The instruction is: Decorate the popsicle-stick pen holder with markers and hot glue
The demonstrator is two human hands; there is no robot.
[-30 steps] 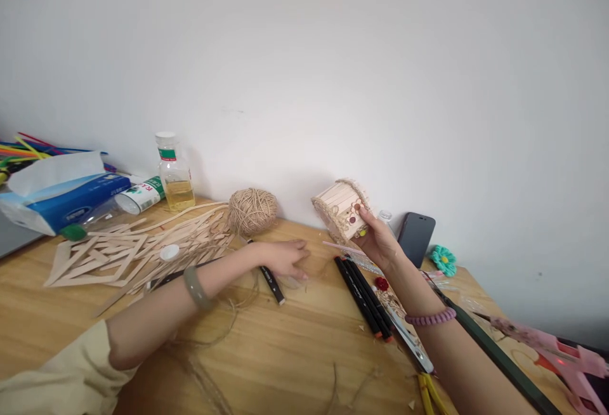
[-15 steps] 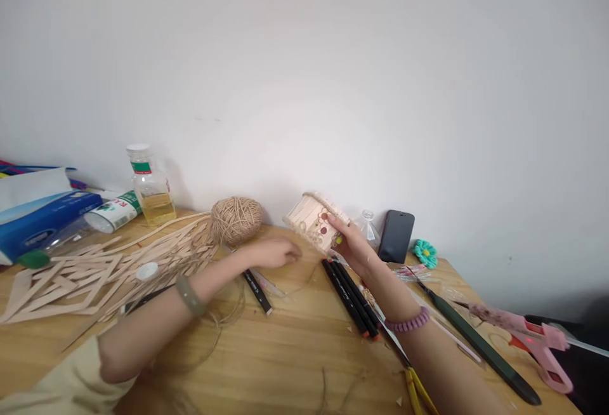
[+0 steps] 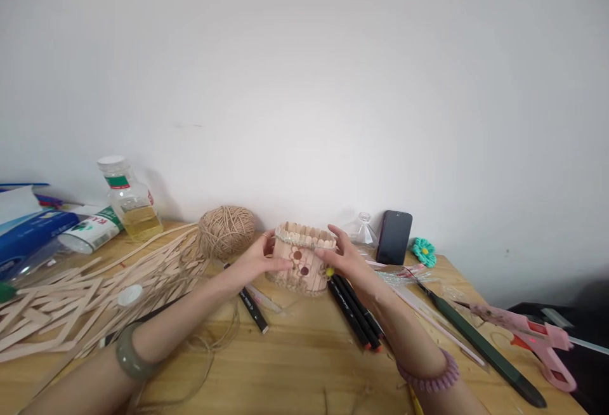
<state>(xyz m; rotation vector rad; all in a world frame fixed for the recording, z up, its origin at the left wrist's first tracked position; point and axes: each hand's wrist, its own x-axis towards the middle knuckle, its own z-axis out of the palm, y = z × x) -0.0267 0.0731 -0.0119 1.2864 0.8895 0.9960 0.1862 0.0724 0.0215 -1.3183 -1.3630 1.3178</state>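
The wooden-stick container [image 3: 309, 275] is between your two hands, near the table's rear edge, roughly upright with its mouth up. Whether its base touches the table [image 3: 280, 364] cannot be told. Cord trims it near the rim and around the base; flower shapes with dark centres mark the side facing you.

Your left grip [image 3: 259, 260] is partly curled around the container's left side, thumb across its front. Your right grip [image 3: 351, 261] is likewise partly closed on the right side, thumb on the front just below the rim. Both have hold of the container.

Just left of your left hand, toward the rear edge, lies a twine ball [image 3: 226, 231]. A single black marker [image 3: 254, 311] lies below your left wrist; a group of black markers [image 3: 354, 315] lies below your right hand. A phone [image 3: 394, 238] leans at the rear edge, with a teal flower [image 3: 424, 251] beside it, near the rear right corner. Loose wooden strips [image 3: 71, 313] spread toward the left edge. A pink glue gun [image 3: 528, 334] sits at the right edge.
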